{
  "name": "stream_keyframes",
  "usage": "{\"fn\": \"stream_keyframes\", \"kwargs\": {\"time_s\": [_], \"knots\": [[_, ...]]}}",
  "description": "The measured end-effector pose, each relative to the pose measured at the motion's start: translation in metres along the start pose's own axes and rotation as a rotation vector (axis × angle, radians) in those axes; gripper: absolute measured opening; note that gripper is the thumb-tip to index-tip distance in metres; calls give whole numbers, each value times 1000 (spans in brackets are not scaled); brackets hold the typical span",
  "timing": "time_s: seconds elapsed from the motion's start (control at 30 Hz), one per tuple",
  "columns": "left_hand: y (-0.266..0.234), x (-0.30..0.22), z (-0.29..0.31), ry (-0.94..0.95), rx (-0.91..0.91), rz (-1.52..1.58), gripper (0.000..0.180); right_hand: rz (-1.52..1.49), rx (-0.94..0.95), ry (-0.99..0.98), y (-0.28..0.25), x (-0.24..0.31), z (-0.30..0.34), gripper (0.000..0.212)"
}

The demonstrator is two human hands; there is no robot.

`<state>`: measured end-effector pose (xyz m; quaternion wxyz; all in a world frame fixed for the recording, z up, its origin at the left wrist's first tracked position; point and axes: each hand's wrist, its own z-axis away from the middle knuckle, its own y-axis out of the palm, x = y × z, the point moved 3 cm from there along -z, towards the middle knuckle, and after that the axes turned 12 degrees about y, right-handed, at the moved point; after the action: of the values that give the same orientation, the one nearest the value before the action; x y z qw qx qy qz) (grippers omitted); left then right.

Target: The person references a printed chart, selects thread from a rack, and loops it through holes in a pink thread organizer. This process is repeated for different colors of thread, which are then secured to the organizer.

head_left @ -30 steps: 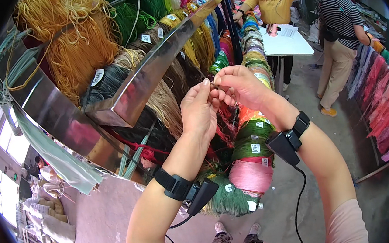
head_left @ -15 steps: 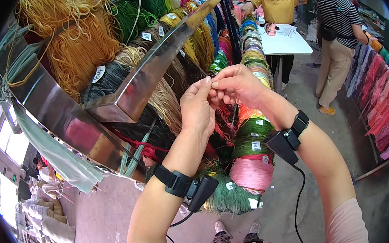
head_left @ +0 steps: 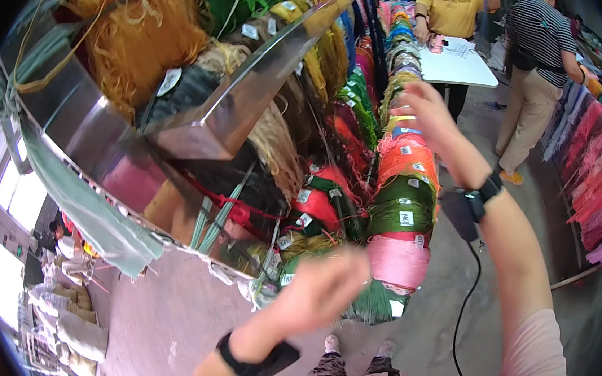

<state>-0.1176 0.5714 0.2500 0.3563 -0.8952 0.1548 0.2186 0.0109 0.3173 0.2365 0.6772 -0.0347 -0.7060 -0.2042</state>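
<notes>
My left hand is smeared by motion, low in the view before the near end of a long row of yarn skeins; its fingers cannot be made out. Close behind it are pink yarn and dark green yarn, with small white labels. My right hand hovers over the row farther up, beside orange yarn. Its fingers look parted and slightly bent, somewhat blurred, with nothing visible in them. Black straps with small dark boxes sit on both wrists.
A shiny metal beam juts across hanging golden-brown yarn on my left. At the back, a person in a yellow shirt stands by a white table; another in stripes stands right. Pink and red yarn hangs at far right.
My hands, held together fingertip to fingertip before, have moved apart. The left one dropped down toward me; the right one shifted to the right over the row. The view tilted slightly.
</notes>
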Motion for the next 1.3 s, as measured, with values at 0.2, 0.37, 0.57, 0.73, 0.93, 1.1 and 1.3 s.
{"fn": "stream_keyframes", "kwargs": {"time_s": [0.2,0.37,0.57,0.73,0.93,1.1,1.3], "knots": [[-31,-40,336,-1225,329,319,23,154,321,-109,-13,18,118,12],[-106,-90,658,-1741,1225,-23,25,382,575,87,64,-8,251,14],[-217,-36,447,-1025,284,-331,11,590,1233,-231,303,-111,324,3],[-309,-28,410,-937,-111,-246,16,419,1109,173,499,-187,295,8],[-403,7,467,-1053,-375,14,13,557,1212,371,628,-226,261,12],[-457,73,524,-944,-557,186,14,430,1226,327,694,-213,189,12],[-489,182,581,-1119,-688,345,18,85,1187,251,730,-164,79,12]]}}
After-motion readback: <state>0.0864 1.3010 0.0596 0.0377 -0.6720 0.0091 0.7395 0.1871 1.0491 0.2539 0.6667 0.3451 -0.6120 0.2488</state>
